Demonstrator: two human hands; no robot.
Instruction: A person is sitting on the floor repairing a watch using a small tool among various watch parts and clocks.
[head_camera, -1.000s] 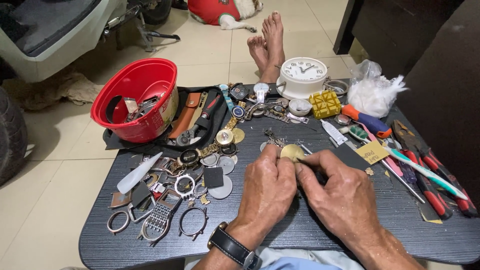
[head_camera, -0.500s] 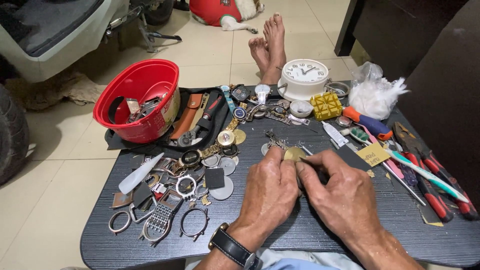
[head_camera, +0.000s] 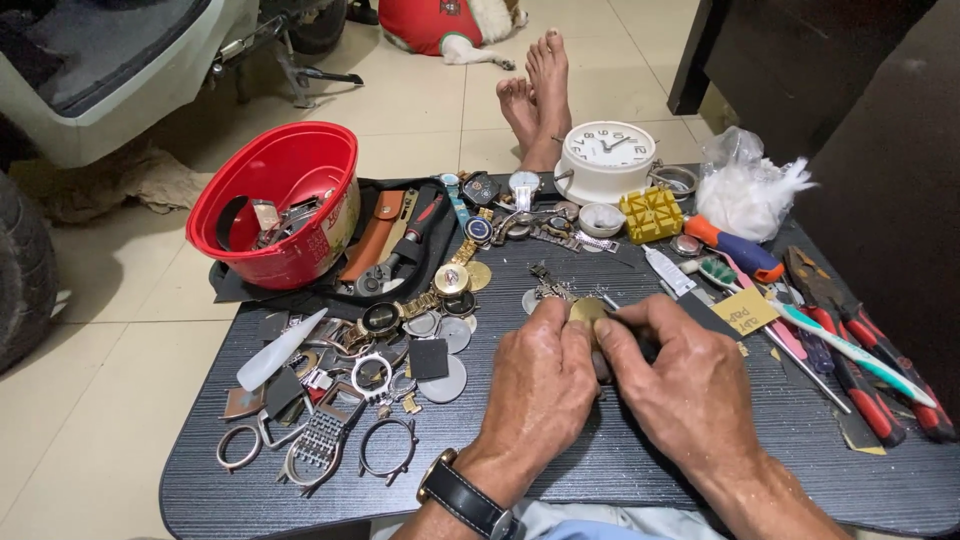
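Head view, looking down on a dark grooved table.

Left hand: knuckles up, fingers curled and pressed together, fingertips pinched on a small round gold-coloured watch part. A watch on a black strap is worn on this wrist.

Right hand: touching the left hand, thumb and forefinger closed on the same gold part from its 3 o'clock side. A thin metal tool is seen beside the forefinger tip; whether it is gripped cannot be told.

The gold part is held just above the table, near its middle, at 12 o'clock from both hands.

Around the hands:
- At 9 o'clock, loose watch cases, rings and a bracelet section are scattered, with round case backs nearer the left hand.
- At 10 o'clock, a red plastic bowl is set on a black pouch, metal bits inside it.
- At 12 o'clock, a white round alarm clock is placed at the far edge, a yellow block just beside it.
- At 2 o'clock, a clear bag of white fluff is seen.
- At 3 o'clock, red-handled pliers, a toothbrush and a yellow paper note are laid out.

Beyond the table, another person's bare feet are seen on the tile floor.
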